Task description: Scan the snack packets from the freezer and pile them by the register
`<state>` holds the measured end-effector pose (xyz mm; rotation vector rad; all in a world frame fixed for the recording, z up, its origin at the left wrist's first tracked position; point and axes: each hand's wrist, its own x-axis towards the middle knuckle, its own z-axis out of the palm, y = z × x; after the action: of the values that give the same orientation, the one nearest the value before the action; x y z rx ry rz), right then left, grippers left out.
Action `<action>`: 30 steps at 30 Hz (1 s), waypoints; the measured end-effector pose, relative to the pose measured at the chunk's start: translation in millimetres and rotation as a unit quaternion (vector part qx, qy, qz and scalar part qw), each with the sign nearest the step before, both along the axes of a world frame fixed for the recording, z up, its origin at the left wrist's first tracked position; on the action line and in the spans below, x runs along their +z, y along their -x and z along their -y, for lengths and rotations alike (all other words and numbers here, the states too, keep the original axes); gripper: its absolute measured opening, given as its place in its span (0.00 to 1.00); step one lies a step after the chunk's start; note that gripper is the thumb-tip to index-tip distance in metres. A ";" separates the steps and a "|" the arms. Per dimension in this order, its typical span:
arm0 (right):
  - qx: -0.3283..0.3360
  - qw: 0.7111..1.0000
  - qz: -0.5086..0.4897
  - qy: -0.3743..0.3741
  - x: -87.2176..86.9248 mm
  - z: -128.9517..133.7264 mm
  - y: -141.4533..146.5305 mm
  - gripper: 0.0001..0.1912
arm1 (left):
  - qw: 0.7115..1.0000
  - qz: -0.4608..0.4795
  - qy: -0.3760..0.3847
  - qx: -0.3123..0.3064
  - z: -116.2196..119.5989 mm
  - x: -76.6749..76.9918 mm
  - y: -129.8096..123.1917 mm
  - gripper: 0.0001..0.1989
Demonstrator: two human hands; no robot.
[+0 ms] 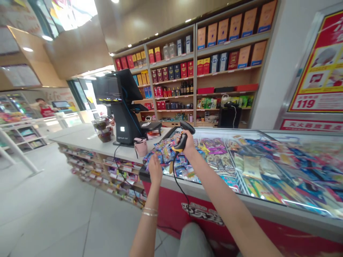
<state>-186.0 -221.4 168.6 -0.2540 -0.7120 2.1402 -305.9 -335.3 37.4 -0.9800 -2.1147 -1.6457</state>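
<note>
My right hand (189, 140) is wrapped round the grip of a black and yellow barcode scanner (182, 140), held above the left end of a glass-topped freezer (199, 182). The scanner's black cord hangs down in front of the freezer. My left hand (155, 167) is at the freezer's left corner, beside a pile of small colourful packets (166, 150). Its fingers point up and look straight, close against the packets. Whether they touch the packets cannot be made out.
A pink cup (140, 147) and a black checkout terminal (124, 121) stand on the white counter (80, 135) to the left, near jars (102, 131). Boxed goods fill shelves behind. A person (46, 109) is far left.
</note>
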 end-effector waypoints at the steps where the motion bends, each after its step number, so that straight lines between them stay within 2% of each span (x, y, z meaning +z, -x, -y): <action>1: 0.014 1.000 -0.012 -0.005 12.8 8.0 -4.9 0.11 | 1.000 0.022 -0.005 0.022 4.9 6.8 4.7 0.27; 4: 0.016 0.998 -0.063 -0.022 53.7 21.2 -32.2 0.10 | 0.995 0.062 -0.016 0.080 14.3 27.1 15.5 0.26; 8: -0.023 0.991 -0.104 -0.077 101.9 10.4 -90.9 0.10 | 0.995 0.063 -0.014 0.076 7.2 49.4 7.0 0.25; 10: -0.059 0.987 -0.102 -0.109 112.1 -3.3 -130.0 0.10 | 0.998 0.036 -0.014 0.049 -4.7 56.3 -6.5 0.23; 12: -0.099 0.985 -0.083 -0.118 107.6 -17.7 -176.2 0.09 | 1.000 0.009 -0.016 0.011 -21.3 59.3 -23.0 0.22; 15: -0.173 0.978 -0.025 -0.112 73.6 -36.0 -253.2 0.06 | 0.999 -0.008 -0.005 -0.049 -53.2 56.8 -49.7 0.22; 17: -0.229 0.969 0.024 -0.091 37.7 -46.9 -303.9 0.05 | 0.995 -0.013 0.008 -0.095 -77.1 51.9 -68.2 0.21; 21: -0.337 0.935 0.107 0.016 -41.0 -69.0 -391.2 0.05 | 0.979 -0.025 0.027 -0.202 -125.1 38.6 -107.0 0.20; 24: -0.369 0.917 0.135 0.071 -88.5 -82.1 -440.9 0.04 | 0.966 -0.028 0.039 -0.255 -159.7 26.5 -139.5 0.18; 27: -0.384 0.905 0.153 0.103 -118.8 -91.5 -477.6 0.03 | 0.951 -0.032 0.061 -0.301 -194.2 13.7 -178.3 0.17; 30: -0.394 0.898 0.165 0.105 -133.6 -101.1 -502.3 0.05 | 0.923 -0.062 0.096 -0.367 -226.7 2.2 -223.3 0.15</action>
<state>316.2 -120.2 35.0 -0.8792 -0.4424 1.3906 -82.6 -108.6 39.6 -2.0697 -1.9608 -1.6000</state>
